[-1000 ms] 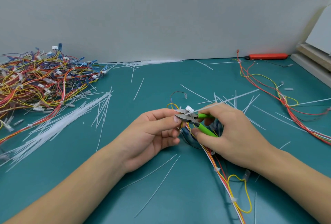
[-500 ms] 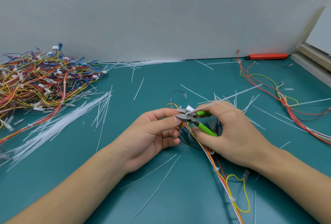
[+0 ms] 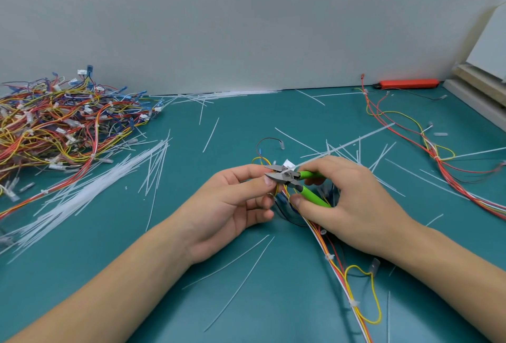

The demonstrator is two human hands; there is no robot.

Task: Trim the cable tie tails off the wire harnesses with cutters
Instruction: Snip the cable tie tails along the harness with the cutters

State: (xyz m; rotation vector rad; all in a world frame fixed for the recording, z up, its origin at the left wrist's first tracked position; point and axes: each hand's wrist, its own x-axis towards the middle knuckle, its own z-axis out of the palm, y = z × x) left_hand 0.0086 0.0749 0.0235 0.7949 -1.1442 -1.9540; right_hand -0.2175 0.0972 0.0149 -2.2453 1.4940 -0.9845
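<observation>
Fingers [image 3: 302,201] around cutters [image 3: 294,179], tips apparently leftward.

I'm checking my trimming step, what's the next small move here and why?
Probably squeeze the green cutters closed with the right hand. Their blades look open around the long white tie tail, which still runs up and right uncut, while the left hand pinches the harness right at the blades.

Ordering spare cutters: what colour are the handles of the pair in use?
Bright green handles, gripped by the right hand; head view.
</observation>
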